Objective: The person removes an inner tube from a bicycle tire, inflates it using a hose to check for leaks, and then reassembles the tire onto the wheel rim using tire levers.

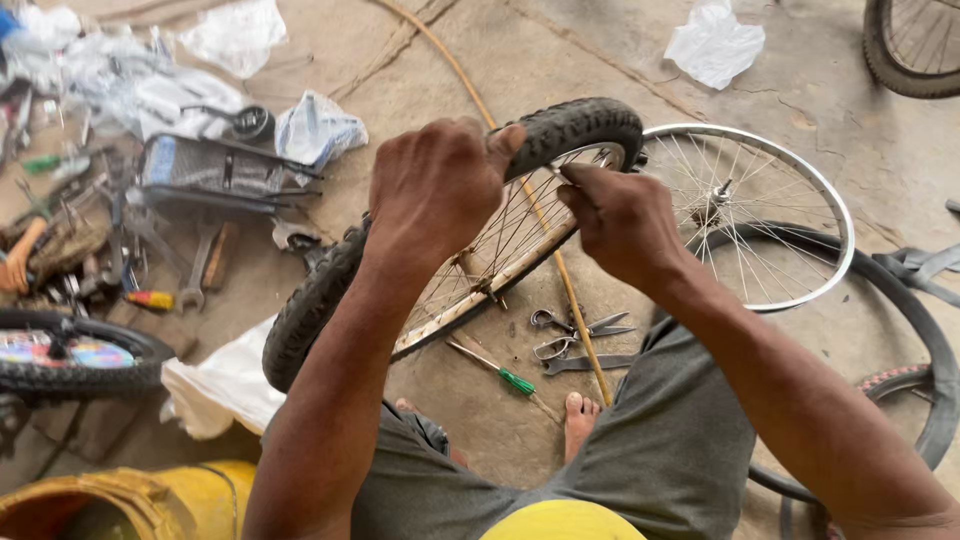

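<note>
So, from the head camera looking down: the left hand (435, 185) is clamped over the knobbly black tyre (330, 290) of a small bike wheel (480, 260), thumb hooked across the tread near the top of the arc. The right hand (625, 215) is closed too, fingers pinched together right at the wheel's rim next to the tyre's upper end (can't tell whether it's pinching the tyre bead or something tiny). The wheel is held tilted up in front of the person's lap, spokes facing the camera.

Behind it, flat on the concrete floor (560, 60), lies a bare silver rim (800, 170) with spokes, and a loose black inner tube (925, 330) curves around its right side. Under the held wheel sit scissors (585, 325) and a green-handled screwdriver (500, 372), near a bare foot (580, 420). Off to the left there's a messy pile of tools (150, 260) with wrenches in it, plus some plastic bags (235, 35). A yellow container (130, 500) is at the bottom left.
</note>
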Action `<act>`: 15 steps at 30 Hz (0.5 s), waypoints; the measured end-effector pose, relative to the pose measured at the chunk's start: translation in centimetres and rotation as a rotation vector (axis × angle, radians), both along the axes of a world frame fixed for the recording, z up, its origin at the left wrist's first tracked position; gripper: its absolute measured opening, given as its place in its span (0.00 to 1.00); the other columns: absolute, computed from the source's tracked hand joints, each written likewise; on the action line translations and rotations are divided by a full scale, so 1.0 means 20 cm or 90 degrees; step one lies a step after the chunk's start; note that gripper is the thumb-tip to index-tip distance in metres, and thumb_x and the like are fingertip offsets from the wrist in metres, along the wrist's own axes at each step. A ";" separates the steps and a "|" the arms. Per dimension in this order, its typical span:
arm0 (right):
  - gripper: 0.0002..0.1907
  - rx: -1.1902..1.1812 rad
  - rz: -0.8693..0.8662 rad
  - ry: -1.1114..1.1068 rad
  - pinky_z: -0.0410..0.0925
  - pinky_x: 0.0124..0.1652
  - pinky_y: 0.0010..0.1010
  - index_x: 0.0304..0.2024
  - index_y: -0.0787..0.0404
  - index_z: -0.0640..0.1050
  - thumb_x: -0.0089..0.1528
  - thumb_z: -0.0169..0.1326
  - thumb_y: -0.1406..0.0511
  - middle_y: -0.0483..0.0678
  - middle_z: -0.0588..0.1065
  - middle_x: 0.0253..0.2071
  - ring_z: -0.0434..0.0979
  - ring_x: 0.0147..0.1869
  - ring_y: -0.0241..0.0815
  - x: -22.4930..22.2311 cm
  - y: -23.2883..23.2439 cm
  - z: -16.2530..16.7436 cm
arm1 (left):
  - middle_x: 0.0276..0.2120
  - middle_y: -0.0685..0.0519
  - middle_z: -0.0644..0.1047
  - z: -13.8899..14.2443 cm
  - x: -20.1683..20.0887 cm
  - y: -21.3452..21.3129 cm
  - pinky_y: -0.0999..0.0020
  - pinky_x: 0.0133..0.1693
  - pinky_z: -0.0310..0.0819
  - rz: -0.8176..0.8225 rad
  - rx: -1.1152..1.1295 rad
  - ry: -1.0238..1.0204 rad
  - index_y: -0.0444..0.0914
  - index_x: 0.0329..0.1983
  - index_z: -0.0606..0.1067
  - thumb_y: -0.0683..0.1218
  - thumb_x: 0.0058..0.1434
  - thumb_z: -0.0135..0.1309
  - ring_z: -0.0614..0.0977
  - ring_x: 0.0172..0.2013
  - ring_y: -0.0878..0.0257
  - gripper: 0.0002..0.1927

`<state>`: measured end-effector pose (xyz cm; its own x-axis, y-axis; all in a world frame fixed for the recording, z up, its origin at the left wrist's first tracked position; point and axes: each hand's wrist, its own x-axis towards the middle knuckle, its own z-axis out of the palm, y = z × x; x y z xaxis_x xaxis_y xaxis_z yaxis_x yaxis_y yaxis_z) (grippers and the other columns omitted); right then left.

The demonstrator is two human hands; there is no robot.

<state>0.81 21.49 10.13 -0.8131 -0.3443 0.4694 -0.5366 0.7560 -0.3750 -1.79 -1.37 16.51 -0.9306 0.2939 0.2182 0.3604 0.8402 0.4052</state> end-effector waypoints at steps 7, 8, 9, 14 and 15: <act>0.12 -0.153 -0.149 -0.201 0.58 0.13 0.28 0.44 0.64 0.79 0.72 0.48 0.62 0.47 0.73 0.20 0.63 0.15 0.36 0.10 -0.24 0.00 | 0.14 0.56 0.70 -0.01 0.03 -0.08 0.64 0.17 0.64 0.025 -0.077 0.066 0.40 0.23 0.73 0.65 0.74 0.41 0.67 0.12 0.64 0.31; 0.11 -0.170 -0.124 -0.122 0.59 0.13 0.29 0.47 0.64 0.79 0.72 0.49 0.64 0.47 0.74 0.21 0.64 0.14 0.36 0.12 -0.26 -0.01 | 0.15 0.56 0.71 -0.02 0.04 -0.10 0.63 0.17 0.64 0.023 -0.079 0.071 0.40 0.23 0.73 0.65 0.74 0.41 0.67 0.12 0.64 0.31; 0.11 -0.167 -0.112 -0.033 0.62 0.18 0.31 0.48 0.64 0.79 0.71 0.51 0.63 0.49 0.75 0.24 0.68 0.19 0.40 0.12 -0.27 -0.03 | 0.16 0.55 0.71 -0.02 0.04 -0.11 0.63 0.17 0.65 0.027 -0.080 0.083 0.40 0.23 0.73 0.64 0.74 0.41 0.68 0.12 0.63 0.31; 0.11 -0.225 -0.085 0.033 0.69 0.23 0.38 0.53 0.65 0.78 0.69 0.56 0.67 0.54 0.78 0.27 0.78 0.23 0.47 0.14 -0.28 -0.20 | 0.18 0.51 0.74 -0.02 0.07 -0.12 0.59 0.22 0.68 0.037 -0.043 0.093 0.39 0.25 0.75 0.64 0.75 0.42 0.73 0.15 0.59 0.30; 0.13 -0.240 -0.091 0.107 0.69 0.26 0.40 0.55 0.66 0.77 0.69 0.56 0.68 0.56 0.78 0.30 0.78 0.26 0.50 0.14 -0.29 -0.23 | 0.18 0.51 0.75 -0.02 0.08 -0.12 0.58 0.23 0.69 0.035 -0.037 0.075 0.39 0.25 0.74 0.64 0.75 0.42 0.74 0.16 0.58 0.30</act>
<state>3.63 15.65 5.43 -0.7422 -0.0134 0.6701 -0.5132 0.6544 -0.5554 -0.22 -3.68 16.16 -0.9146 0.2581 0.3112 0.3549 0.8812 0.3122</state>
